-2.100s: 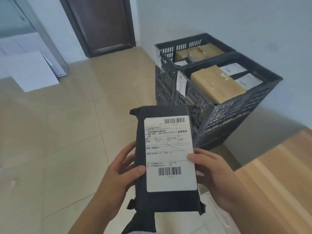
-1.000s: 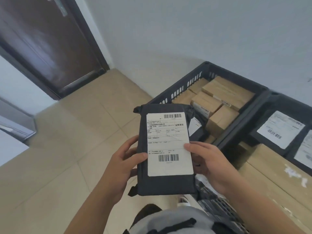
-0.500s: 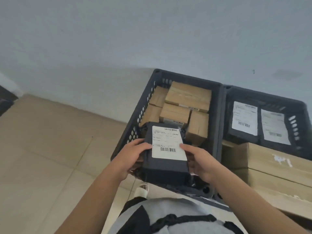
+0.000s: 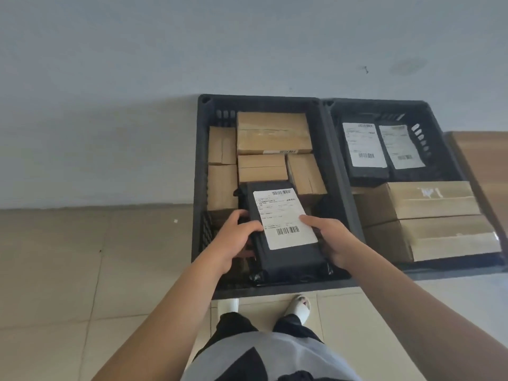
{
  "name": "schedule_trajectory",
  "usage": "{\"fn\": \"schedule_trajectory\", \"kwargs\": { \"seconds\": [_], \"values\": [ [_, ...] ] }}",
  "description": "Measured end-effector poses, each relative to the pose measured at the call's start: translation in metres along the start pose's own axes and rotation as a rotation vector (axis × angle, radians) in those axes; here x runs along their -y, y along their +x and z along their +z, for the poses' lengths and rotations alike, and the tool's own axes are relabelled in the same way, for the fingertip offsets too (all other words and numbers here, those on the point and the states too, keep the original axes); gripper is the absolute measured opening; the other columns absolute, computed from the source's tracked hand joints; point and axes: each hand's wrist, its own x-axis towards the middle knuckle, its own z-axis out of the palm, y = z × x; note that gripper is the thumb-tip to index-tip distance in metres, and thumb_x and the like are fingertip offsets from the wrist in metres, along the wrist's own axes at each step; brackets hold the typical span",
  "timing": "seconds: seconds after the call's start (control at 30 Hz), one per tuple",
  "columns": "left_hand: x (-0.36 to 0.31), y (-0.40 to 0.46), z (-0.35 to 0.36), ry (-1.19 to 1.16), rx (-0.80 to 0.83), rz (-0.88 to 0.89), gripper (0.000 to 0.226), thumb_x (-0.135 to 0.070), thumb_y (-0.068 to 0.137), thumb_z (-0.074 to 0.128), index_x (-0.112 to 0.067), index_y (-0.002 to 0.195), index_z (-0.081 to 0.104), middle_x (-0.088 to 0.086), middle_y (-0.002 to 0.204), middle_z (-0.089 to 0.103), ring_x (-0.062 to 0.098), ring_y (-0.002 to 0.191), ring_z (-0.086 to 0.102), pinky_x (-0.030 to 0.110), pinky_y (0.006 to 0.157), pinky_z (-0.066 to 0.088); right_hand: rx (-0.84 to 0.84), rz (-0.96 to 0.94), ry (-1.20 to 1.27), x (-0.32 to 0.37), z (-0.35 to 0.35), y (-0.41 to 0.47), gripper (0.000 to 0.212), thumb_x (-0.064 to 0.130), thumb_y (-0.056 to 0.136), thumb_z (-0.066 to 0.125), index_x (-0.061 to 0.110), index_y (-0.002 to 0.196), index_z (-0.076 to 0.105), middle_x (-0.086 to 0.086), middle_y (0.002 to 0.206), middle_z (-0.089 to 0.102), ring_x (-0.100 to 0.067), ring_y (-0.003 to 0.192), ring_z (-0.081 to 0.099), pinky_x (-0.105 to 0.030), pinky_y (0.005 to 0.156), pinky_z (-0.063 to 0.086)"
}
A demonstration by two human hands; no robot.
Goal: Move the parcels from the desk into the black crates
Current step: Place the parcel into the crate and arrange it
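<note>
Both hands grip one dark parcel from the sides in the head view: the left hand [image 4: 236, 237] curls round its left edge with the thumb on top, and the right hand [image 4: 334, 240] holds the right edge with the thumb on the white shipping label [image 4: 283, 218]. The black bagged parcel [image 4: 286, 254] sits low in the centre of the frame, inside the near end of the left black crate [image 4: 202, 160], label up. Whether it already rests on what lies beneath cannot be told.

Cardboard boxes [image 4: 273, 133] fill the far half of that crate, toward the upper centre. At the right of the frame the right black crate [image 4: 437, 125] holds two more black bagged parcels with labels [image 4: 360, 145] and long cardboard boxes [image 4: 431, 202].

To do this step well, I would judge it best to lower the parcel flat into the near gap, keeping it level so it does not ride up on the neighbouring boxes, and to release only once it is supported. The soft bag may sag, so both hands should let go together.
</note>
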Motion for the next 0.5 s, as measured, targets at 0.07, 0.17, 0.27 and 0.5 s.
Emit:
{"fn": "schedule_trajectory", "kwargs": {
  "seconds": [0.07, 0.17, 0.27, 0.5],
  "values": [
    [0.002, 0.005, 0.001, 0.029, -0.020, 0.029, 0.054, -0.029, 0.100, 0.065, -0.032, 0.149, 0.044, -0.012, 0.137, 0.060, 0.005, 0.106, 0.057, 0.029, 0.089, 0.047, -0.038, -0.042, 0.004, -0.006, 0.007, 0.004, 0.025, 0.032, 0.098, 0.070, 0.015, 0.116, 0.071, 0.000, 0.102, 0.082, -0.023, 0.092, 0.080, -0.040, 0.079, 0.061],
    [0.002, 0.013, 0.003, 0.071, -0.059, 0.036, 0.061, -0.025, 0.105, 0.060, -0.030, 0.160, 0.034, -0.003, 0.160, 0.044, 0.024, 0.146, 0.040, 0.049, 0.119, 0.032, -0.066, -0.093, 0.013, -0.011, 0.017, 0.014, 0.025, 0.028, 0.100, 0.068, 0.014, 0.122, 0.069, 0.002, 0.103, 0.082, -0.020, 0.095, 0.079, -0.036, 0.078, 0.061],
    [0.004, 0.015, 0.005, 0.079, -0.068, 0.044, 0.062, -0.023, 0.105, 0.058, -0.031, 0.161, 0.033, -0.003, 0.162, 0.043, 0.025, 0.151, 0.035, 0.049, 0.121, 0.029, -0.092, -0.110, 0.025, -0.013, 0.022, 0.024, 0.026, 0.021, 0.101, 0.067, 0.012, 0.125, 0.067, 0.000, 0.106, 0.082, -0.016, 0.088, 0.080, -0.028, 0.063, 0.061],
    [0.015, 0.016, 0.013, 0.135, -0.051, 0.022, 0.071, -0.008, 0.102, 0.061, -0.030, 0.162, 0.028, -0.001, 0.162, 0.044, 0.027, 0.152, 0.034, 0.053, 0.122, 0.030, -0.095, -0.099, -0.037, -0.022, 0.021, 0.032, 0.006, 0.022, 0.101, 0.067, 0.026, 0.105, 0.069, 0.007, 0.100, 0.081, -0.015, 0.092, 0.077, -0.029, 0.068, 0.060]
  ]
}}
